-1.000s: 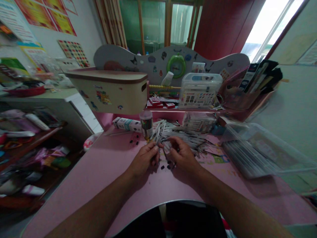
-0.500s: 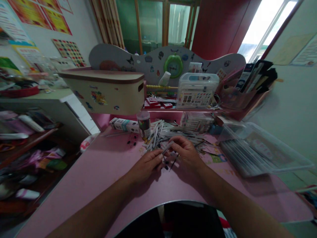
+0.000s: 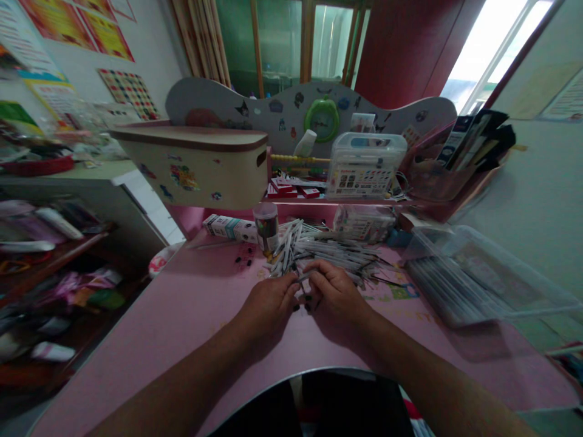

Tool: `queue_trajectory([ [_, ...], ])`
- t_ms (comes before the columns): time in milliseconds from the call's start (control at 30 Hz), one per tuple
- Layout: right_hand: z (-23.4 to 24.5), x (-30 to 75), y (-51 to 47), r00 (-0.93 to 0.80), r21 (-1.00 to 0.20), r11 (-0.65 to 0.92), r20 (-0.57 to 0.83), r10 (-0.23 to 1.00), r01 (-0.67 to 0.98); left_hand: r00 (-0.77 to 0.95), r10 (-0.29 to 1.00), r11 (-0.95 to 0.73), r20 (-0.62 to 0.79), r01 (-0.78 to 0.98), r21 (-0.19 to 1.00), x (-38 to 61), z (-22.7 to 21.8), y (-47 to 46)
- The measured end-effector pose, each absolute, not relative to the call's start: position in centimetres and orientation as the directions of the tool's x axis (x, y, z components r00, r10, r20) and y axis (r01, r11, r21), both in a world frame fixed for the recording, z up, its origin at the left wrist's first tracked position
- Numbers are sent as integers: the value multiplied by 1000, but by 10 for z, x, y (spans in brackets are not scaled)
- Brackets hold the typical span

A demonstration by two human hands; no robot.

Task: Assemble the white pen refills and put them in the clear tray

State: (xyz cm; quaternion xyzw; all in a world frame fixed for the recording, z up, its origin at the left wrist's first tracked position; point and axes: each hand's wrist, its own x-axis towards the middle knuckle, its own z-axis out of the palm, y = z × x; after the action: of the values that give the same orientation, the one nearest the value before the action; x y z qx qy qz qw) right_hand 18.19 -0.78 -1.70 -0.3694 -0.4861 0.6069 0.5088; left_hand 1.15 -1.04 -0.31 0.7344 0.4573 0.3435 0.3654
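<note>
Close together above the pink desk [image 3: 191, 340], my left hand [image 3: 269, 298] and my right hand [image 3: 337, 294] pinch a slim grey pen [image 3: 304, 277] between them. The left fingers grip one end; the right thumb and fingers close on the other, hiding much of it. Small black pieces like pen caps [image 3: 296, 308] show just below the fingertips, partly covered. Right behind the hands lies a loose pile of white and grey pens [image 3: 330, 250], some with dark thin ends pointing right.
A clear lidded canister [image 3: 266, 227] and a patterned long box [image 3: 231, 229] stand left of the pile. At right, an open clear plastic box [image 3: 540, 297] holds bundled thin sticks. A cream storage bin [image 3: 195, 173] and a clear handled case [image 3: 367, 167] sit on the shelf behind.
My hands have drawn closer together, and the pen has turned from slanted to nearly level. The dark thin piece below my right fingers is now mostly hidden.
</note>
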Motion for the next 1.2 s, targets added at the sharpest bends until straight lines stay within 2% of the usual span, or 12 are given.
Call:
queue_trajectory([
  [233,-25,174,-6,-218,-878,-130,-30,975,-461,338,919,-369,202,559,743,14,-11,-7],
  [433,-24,172,-5,-213,-851,-160,-58,975,-500,343,906,-416,247,623,662,16,-19,-3],
  [533,-25,174,-5,-221,-877,-138,-38,975,-459,359,898,-434,253,637,636,15,-17,-4],
  [633,-20,181,-5,-239,-955,-80,-10,971,-285,404,877,-477,260,670,568,13,-12,-4],
  [700,-14,188,-2,-256,-996,89,91,962,-21,451,855,-518,255,713,472,12,-8,-3],
  [733,-11,191,0,-284,-966,210,161,945,149,472,843,-538,258,728,425,11,-7,-2],
  [800,-5,197,6,-392,-775,419,241,888,473,506,815,-579,284,732,359,9,-6,1],
  [867,3,206,11,-463,-545,510,234,855,665,546,759,-646,354,701,302,6,-6,5],
  [933,16,219,12,-451,-399,517,252,856,758,470,727,-648,500,709,276,2,-7,8],
  [1000,39,237,6,-392,-330,489,320,863,807,356,731,-597,583,747,293,-3,-7,11],
  [1133,99,287,-25,-182,-312,352,463,867,882,233,767,-516,597,778,359,-10,-7,16],
  [1200,124,317,-39,-25,-287,189,492,871,939,202,787,-498,583,766,407,-13,-9,18],
])
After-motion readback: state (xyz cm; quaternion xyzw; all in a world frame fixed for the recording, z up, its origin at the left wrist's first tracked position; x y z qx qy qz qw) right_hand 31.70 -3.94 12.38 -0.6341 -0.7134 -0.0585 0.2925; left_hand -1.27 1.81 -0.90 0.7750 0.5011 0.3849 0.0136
